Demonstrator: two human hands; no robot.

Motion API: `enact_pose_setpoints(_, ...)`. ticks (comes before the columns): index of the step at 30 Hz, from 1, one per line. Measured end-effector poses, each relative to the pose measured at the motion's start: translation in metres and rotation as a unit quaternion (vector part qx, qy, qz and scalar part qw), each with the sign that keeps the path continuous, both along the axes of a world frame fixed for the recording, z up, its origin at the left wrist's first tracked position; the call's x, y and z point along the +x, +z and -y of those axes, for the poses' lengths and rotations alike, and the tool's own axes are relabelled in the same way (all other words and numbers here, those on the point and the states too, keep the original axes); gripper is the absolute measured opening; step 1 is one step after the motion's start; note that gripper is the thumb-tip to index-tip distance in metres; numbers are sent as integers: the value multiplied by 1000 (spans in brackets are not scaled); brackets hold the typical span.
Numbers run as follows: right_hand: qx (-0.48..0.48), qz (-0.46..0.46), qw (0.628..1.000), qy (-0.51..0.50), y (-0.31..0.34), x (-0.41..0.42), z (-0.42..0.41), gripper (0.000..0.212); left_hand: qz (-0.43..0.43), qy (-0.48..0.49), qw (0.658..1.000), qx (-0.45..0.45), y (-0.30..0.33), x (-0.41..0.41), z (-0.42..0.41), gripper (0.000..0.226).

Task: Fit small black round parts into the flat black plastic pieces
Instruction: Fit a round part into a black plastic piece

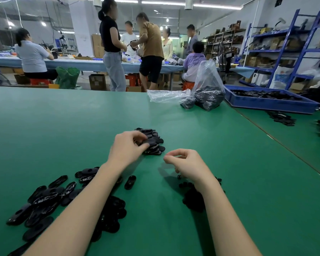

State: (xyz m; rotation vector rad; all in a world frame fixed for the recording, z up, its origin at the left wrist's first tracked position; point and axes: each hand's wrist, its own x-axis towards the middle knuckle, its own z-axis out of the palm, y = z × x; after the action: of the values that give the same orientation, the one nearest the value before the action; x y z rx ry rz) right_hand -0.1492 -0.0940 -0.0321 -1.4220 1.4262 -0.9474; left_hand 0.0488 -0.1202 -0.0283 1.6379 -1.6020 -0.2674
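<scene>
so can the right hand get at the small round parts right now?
Probably yes: the right hand hovers just above the small round parts, nothing between them, and its loosely curled fingers seem to hold nothing.

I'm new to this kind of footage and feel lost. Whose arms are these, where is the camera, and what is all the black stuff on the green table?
There is no machine here. It is one picture from a wide-angle camera worn on a person's head, looking forward and down, so the two bare arms are that person's own. The left hand pinches a flat black plastic piece on a small pile of them. The right hand is curled, fingertips together; whether it holds a small part I cannot tell. Under its wrist lies a heap of small black round parts. More flat pieces are scattered near the left forearm on the green table. Farther off are plastic bags and a blue tray. Other workers stand behind.
</scene>
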Motion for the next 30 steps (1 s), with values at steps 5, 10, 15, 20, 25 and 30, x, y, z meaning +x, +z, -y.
enact_pose_setpoints(5,-1,-52,998,34,-5,5,0,7,-12,78,996,42,15,-1,48,12)
enact_pose_setpoints(10,-29,-130,990,54,-11,12,1,5,16,95,989,108,12,1,60,11)
enact_pose_setpoints(15,-88,-233,962,111,-12,32,-7,2,-48,81,994,49,1,3,24,11)
enact_pose_setpoints(20,-149,-318,907,234,-11,46,-19,27,-122,60,991,7,-3,0,-16,8)
enact_pose_setpoints(25,-183,-338,902,199,-12,43,-18,9,-147,12,988,44,-2,-3,-28,9)
enact_pose_setpoints(30,-183,-333,901,210,-14,37,-15,17,-179,-19,981,70,-5,3,-31,8)
